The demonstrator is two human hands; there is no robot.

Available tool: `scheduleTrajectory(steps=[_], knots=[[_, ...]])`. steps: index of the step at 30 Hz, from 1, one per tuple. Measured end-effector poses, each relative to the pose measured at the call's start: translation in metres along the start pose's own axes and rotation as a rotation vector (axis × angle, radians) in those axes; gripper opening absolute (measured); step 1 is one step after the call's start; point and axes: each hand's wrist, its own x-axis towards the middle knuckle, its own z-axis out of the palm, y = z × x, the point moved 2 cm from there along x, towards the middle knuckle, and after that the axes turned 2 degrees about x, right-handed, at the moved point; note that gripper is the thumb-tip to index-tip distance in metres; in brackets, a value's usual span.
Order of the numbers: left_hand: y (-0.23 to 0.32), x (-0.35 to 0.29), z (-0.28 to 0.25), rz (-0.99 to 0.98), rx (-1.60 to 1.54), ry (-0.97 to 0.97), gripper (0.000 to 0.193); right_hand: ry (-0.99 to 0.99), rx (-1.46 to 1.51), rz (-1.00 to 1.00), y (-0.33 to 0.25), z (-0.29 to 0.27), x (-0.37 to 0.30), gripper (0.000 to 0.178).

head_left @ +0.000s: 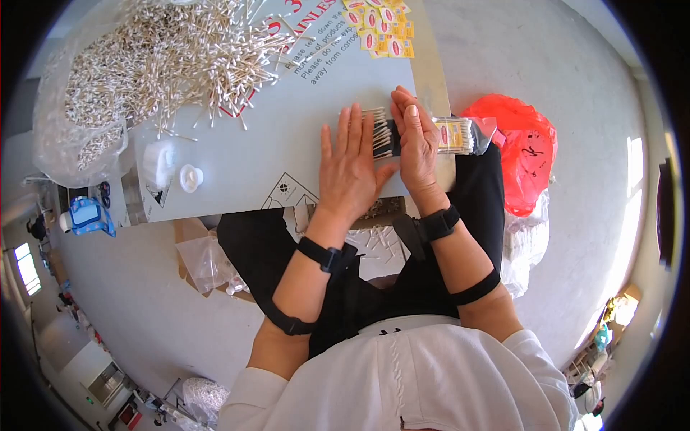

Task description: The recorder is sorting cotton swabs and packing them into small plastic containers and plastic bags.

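Note:
Palm down on the table, my left hand (348, 169) has its fingers stretched out beside a small row of cotton swabs (381, 131). The swabs lie on a dark surface between my two hands, partly hidden by the left fingers. My right hand (418, 149) stands on edge to the right of the row, fingers straight and thumb up. It appears to hold nothing. Just beyond it lies a clear packet of cotton swabs (466, 136) with a yellow label, reaching past the table's right edge. Whether the right hand touches the packet, I cannot tell.
A large heap of cotton swabs (172, 65) spills from a clear bag at the far left. Yellow labels (381, 25) lie at the far edge. A white container (159, 164) and round white tub (191, 178) sit left. A red bag (530, 136) hangs right of the table.

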Motion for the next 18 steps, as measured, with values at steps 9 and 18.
scheduleTrajectory(steps=[9,18], knots=[[0.005,-0.012,0.007,-0.057,-0.045,-0.043,0.086,-0.038,-0.026,-0.002,-0.003,0.0,0.002,0.043],[-0.034,0.032,0.01,-0.132,-0.824,0.431,0.064,-0.072,-0.12,-0.054,0.0,0.004,0.025,0.047]])
